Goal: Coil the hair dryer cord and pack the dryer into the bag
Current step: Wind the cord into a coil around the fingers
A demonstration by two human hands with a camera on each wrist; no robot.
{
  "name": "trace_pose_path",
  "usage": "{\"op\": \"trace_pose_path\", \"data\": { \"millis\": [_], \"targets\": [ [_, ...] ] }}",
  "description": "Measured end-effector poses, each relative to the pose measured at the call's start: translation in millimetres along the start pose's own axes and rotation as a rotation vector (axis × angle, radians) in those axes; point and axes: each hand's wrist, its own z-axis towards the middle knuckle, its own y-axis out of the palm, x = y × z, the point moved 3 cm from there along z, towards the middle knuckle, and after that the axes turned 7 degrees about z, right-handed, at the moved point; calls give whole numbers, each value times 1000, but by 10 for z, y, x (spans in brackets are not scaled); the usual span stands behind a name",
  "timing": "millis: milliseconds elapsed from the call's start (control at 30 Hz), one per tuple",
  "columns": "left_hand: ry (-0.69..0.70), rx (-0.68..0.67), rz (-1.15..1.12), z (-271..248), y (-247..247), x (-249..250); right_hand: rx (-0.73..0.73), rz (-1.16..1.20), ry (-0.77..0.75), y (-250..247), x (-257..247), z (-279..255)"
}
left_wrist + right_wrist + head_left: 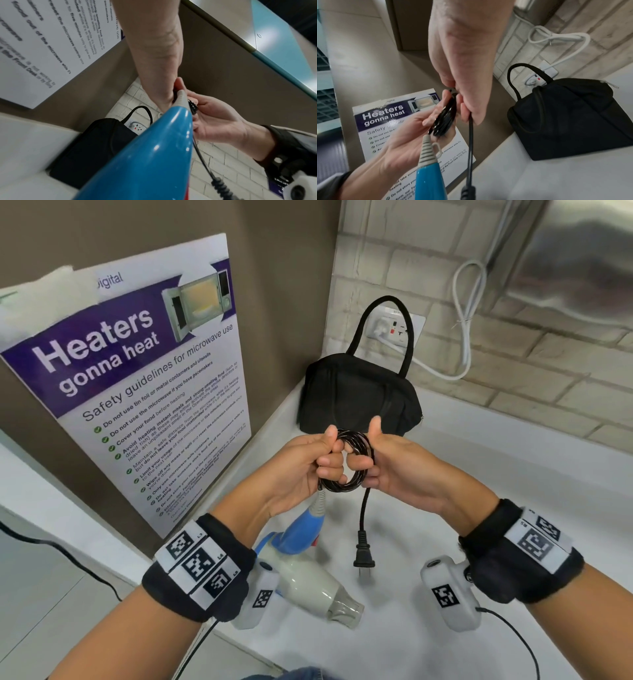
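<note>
A: What is seen, taken from the left across?

B: A microwave safety poster is fixed to the side wall. Next, the left hand is held above the bench, its fingers curled round one side of the coiled cord. The hair dryer hangs below by its grey strain relief, blue handle uppermost; whether the nozzle rests on the bench cannot be told.

A: And to the right?

B: The other side of the coil is gripped by the right hand, thumb raised. A short tail of cord is left hanging, ending in the plug. The black bag is set further back on the bench, against the tiled wall, handle up. Its zip appears closed, though that is not certain.

A: Which step is judged to be in hand?

B: Coiling, nearly complete: only the tail with the plug is left loose.

A: What is called for next?

B: The tail would have to be wound on or tucked through so the loops are kept together. One hand would then have to be freed for opening the bag, with coil and dryer held in the other.
</note>
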Motion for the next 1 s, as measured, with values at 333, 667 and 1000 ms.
{"op": "trace_pose_path", "data": {
  "millis": [333,667,1000],
  "targets": [
    [132,161,347,62,51,-79,164,-65,-100,-32,6,108],
    [147,402,473,132,27,-72,248,-884,-237,-158,-47,24],
    [57,275,264,96,72,-79,468,-1202,-30,-728,311,49]
  ]
}}
